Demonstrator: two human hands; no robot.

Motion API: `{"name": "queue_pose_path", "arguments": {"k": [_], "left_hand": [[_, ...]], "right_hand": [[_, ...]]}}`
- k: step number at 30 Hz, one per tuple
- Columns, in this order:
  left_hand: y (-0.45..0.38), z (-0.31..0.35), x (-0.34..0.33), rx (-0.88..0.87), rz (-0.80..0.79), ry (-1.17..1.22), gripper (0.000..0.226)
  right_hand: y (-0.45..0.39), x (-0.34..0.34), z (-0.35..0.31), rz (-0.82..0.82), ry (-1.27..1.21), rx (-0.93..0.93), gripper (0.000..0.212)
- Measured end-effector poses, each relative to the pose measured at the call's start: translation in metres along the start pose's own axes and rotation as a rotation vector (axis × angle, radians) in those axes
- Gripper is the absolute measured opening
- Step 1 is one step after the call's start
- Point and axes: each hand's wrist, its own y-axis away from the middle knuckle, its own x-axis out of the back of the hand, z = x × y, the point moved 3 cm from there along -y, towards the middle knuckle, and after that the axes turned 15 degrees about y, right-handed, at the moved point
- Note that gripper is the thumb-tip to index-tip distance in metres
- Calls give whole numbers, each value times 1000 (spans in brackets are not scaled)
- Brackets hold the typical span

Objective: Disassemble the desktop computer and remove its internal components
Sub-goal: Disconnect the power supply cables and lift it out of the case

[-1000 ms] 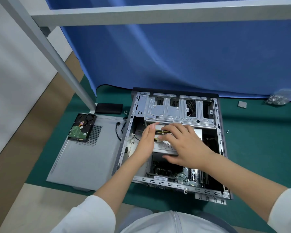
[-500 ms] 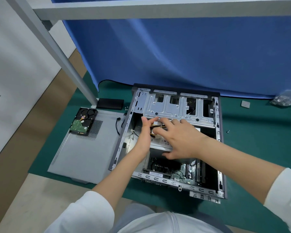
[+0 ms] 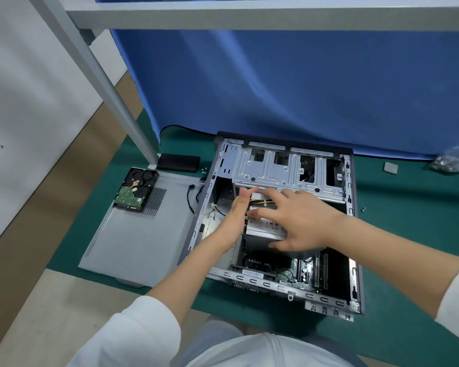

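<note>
Both hands (image 3: 300, 221) have shifted up the power supply (image 3: 265, 229), label unreadable

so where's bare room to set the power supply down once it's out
The side panel is bare nearer than the hard drive. The green mat right of the case is open below a loose screw. Crowded: inside the case.

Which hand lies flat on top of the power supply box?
The right hand, fingers spread over the grey power supply. The left hand stands on edge at its left side, by the yellow wires.
</note>
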Motion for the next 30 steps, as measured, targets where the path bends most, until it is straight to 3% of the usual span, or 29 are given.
{"name": "queue_pose_path", "arguments": {"k": [3,6,9,14,16,19,26,30], "left_hand": [[1,4,13,-13,-187,-278,124],[-2,4,29,1,-295,-448,124],[-4,19,41,-130,-287,-537,124],[4,64,65,-338,-218,-411,99],[8,77,73,-419,-175,-311,86],[11,83,90,-481,-83,-121,87],[16,61,148,-340,123,251,58],[21,55,183,-274,255,445,73]], "right_hand": [[0,4,6,2,-53,-7,72],[-3,17,11,-36,-88,-9,74],[-10,49,15,-22,-112,3,73],[-28,116,26,25,-289,-23,70],[-43,133,33,-34,-497,-7,63],[-74,143,39,-86,-812,63,46],[-135,124,23,-166,-963,20,30],[-157,102,24,-132,-1245,-143,37]]}}
